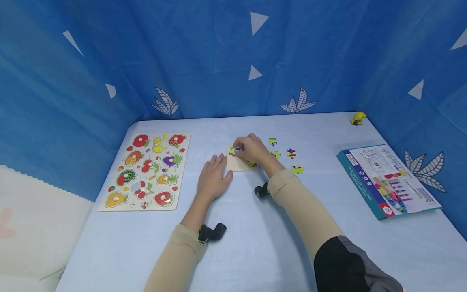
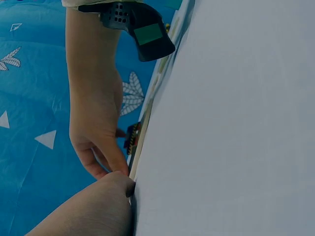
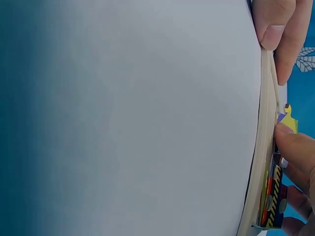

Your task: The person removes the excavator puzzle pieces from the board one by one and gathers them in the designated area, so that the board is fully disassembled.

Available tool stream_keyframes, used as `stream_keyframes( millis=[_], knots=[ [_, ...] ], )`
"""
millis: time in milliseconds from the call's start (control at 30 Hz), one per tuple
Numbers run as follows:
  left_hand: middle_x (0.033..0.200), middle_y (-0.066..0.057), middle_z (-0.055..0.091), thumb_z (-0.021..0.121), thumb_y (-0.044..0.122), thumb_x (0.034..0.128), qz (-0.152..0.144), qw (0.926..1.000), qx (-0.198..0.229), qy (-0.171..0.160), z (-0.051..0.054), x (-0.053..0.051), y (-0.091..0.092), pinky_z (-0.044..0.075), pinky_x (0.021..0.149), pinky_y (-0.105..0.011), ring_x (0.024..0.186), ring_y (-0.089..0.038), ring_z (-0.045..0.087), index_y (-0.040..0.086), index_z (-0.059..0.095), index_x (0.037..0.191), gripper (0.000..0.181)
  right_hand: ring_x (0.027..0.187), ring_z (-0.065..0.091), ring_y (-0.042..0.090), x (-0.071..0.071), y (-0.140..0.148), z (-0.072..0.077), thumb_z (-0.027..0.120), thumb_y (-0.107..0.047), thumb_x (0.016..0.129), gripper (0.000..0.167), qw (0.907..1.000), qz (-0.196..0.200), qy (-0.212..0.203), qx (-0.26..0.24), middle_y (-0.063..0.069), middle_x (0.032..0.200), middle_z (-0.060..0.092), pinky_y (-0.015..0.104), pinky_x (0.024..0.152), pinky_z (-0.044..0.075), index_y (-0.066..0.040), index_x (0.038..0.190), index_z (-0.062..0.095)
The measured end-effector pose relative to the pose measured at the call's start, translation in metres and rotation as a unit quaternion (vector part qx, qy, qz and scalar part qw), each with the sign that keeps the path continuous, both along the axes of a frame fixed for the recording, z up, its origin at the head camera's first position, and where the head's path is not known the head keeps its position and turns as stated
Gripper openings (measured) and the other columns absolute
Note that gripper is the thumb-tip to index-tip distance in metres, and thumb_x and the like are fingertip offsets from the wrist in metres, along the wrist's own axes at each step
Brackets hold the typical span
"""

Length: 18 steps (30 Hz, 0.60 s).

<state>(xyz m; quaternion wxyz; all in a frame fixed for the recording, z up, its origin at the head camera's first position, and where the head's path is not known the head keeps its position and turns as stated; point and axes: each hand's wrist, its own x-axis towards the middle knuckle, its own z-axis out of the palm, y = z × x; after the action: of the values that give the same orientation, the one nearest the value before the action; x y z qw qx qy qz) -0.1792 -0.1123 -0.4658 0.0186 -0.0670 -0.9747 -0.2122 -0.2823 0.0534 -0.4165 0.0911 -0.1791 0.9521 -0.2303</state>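
A small wooden puzzle board [image 1: 237, 165] lies at mid-table. My right hand [image 1: 251, 149] pinches a yellow and purple puzzle piece [image 1: 233, 151] between thumb and finger over the board's far left corner. In the right wrist view that piece [image 3: 289, 123] stands tilted at the thumb tip. Another piece with black and yellow stripes [image 3: 275, 196] sits on the board below the right hand. My left hand [image 1: 214, 178] rests beside the board, its fingers extended and its thumb at the board's left edge. The right palm hides part of the board in the head view.
Loose puzzle pieces lie right of the board, among them a green one [image 1: 297, 169] and a dark multicoloured one [image 1: 291, 153]. A fruit peg puzzle [image 1: 151, 202] is on the left. A flat game box [image 1: 392, 178] and a yellow toy [image 1: 358, 118] are on the right.
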Motion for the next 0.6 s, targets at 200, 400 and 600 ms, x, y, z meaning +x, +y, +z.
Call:
stream_keyframes(
  millis=[200,400,600],
  knots=[
    [0.164,-0.003,0.03,0.043,0.046,0.0991,0.001,1.0,0.001,0.003,0.0001,0.0005,0.0006,0.014,0.127,-0.045,0.155,-0.023,0.018,0.014,0.036,0.155,0.065,0.105,0.049,0.018,-0.0011,0.0004,-0.0017,0.072,-0.029,0.091,0.028,1.0,0.007,0.0,-0.004,-0.002,0.106,0.061,0.04,0.096,0.046,-0.023,0.118,0.066],
    [0.164,-0.003,0.03,0.043,0.047,0.0994,0.001,1.0,-0.002,0.003,0.0001,0.0002,0.0005,0.014,0.127,-0.045,0.155,-0.023,0.018,0.014,0.035,0.155,0.065,0.103,0.048,0.02,-0.001,-0.0004,-0.0012,0.069,-0.032,0.093,0.026,0.9999,0.007,-0.007,0.006,-0.001,0.107,0.059,0.039,0.09,0.045,-0.026,0.118,0.063],
    [0.164,-0.003,0.03,0.043,0.047,0.0993,0.002,1.0,-0.001,0.001,0.0005,0.0002,0.0005,0.014,0.127,-0.046,0.155,-0.023,0.018,0.014,0.035,0.155,0.065,0.102,0.051,0.022,-0.0016,0.0032,0.0049,0.067,-0.031,0.094,0.025,0.9992,0.005,-0.029,-0.028,0.0,0.109,0.061,0.041,0.092,0.046,-0.027,0.118,0.059]
  ],
)
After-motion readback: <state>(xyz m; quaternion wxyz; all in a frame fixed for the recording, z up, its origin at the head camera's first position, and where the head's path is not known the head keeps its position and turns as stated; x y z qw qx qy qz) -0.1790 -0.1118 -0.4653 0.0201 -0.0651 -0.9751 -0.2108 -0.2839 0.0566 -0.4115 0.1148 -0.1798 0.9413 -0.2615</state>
